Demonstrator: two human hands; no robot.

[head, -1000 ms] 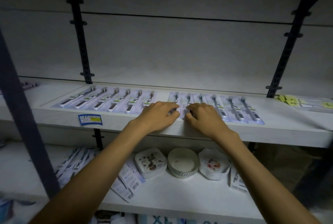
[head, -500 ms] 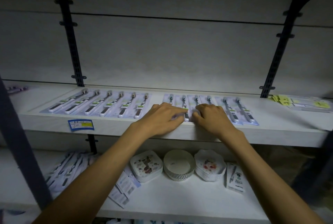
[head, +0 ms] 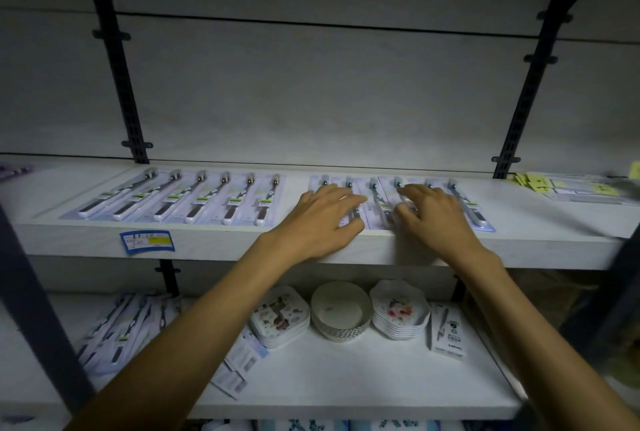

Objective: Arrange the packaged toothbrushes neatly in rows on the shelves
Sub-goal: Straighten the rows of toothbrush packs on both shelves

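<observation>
**Upper shelf: both hands flat on right-hand toothbrush row**

Upper shelf [head: 519,243] carries two groups of packaged toothbrushes, all lying flat with brush heads toward the back wall. The left row of packs [head: 180,198] holds six, edges overlapping, fanned slightly toward the left. The right row of packs [head: 377,202] holds six, separated from the left row by a strip of bare shelf.

Left hand [head: 318,219] rests palm down on the left end of the right row, fingers spread and nearly straight, tips pressing on the packs; it grips nothing. Right hand [head: 433,216] rests palm down on the middle of the same row, fingers spread and slightly bent, pressing on the packs; no pack is pinched. Motion blur obscures the fingertips.

A blue price label [head: 147,242] is fixed to the shelf's front edge. Yellow tags [head: 533,181] lie at the far right.

Lower shelf [head: 346,382] holds further loose toothbrush packs [head: 117,330] in an untidy pile at left, stacked patterned dishes [head: 280,316], a round tin [head: 341,309] and a second stack of scalloped dishes [head: 398,309].
</observation>
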